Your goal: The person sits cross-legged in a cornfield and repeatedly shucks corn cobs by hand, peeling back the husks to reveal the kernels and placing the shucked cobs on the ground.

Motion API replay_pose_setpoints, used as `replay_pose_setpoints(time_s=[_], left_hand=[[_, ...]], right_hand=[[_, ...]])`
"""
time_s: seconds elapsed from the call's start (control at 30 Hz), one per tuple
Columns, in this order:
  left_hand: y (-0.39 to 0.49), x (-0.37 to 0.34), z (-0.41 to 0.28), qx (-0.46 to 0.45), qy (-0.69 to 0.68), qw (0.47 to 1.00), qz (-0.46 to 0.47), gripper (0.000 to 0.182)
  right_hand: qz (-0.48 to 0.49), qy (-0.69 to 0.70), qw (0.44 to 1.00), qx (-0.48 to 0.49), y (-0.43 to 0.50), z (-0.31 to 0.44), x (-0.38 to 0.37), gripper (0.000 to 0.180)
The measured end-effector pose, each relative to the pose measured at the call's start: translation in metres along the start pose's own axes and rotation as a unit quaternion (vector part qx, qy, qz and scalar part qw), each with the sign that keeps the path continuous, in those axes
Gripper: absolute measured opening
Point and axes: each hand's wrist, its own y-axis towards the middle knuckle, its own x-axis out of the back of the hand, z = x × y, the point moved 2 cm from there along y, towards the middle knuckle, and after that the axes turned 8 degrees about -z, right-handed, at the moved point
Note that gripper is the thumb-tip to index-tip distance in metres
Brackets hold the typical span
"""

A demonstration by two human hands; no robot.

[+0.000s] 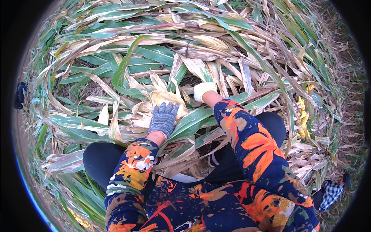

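My left hand (165, 117), in a grey knit glove, lies palm down on a pale dry corn husk (169, 97). Its fingers stretch forward with small gaps; the thumb is hidden. Whether an ear sits inside that husk cannot be seen. Farther forward and to the right is my right hand (205, 91) in a white glove. It looks curled, its fingers turned away from view, among dry leaves and stalks. A broad green corn leaf (189, 123) runs between my two forearms.
Cut corn stalks (162, 27) with green and dry leaves lie layered ahead. A husked ear (214, 43) rests among them. Bare yellow corn cobs (303, 119) are piled at right; more cobs (79, 219) show at lower left. A person in a checked garment (332, 193) is at lower right.
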Motion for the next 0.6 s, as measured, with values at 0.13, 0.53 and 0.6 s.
replay_pose_setpoints(time_s=[0.13, 0.53, 0.6], left_hand=[[-0.004, -0.006, 0.000, 0.001, -0.002, 1.000, -0.016, 0.074], [0.002, -0.002, -0.001, 0.018, -0.035, 0.999, 0.034, 0.079], [0.002, -0.001, -0.001, 0.017, -0.041, 0.998, 0.047, 0.079]], right_hand=[[-0.140, 0.152, 0.973, -0.107, 0.030, -0.041, 0.013, 0.037], [-0.216, 0.087, 0.971, -0.046, 0.074, -0.046, -0.016, 0.040], [-0.174, 0.090, 0.980, -0.031, 0.074, -0.042, -0.013, 0.037]])
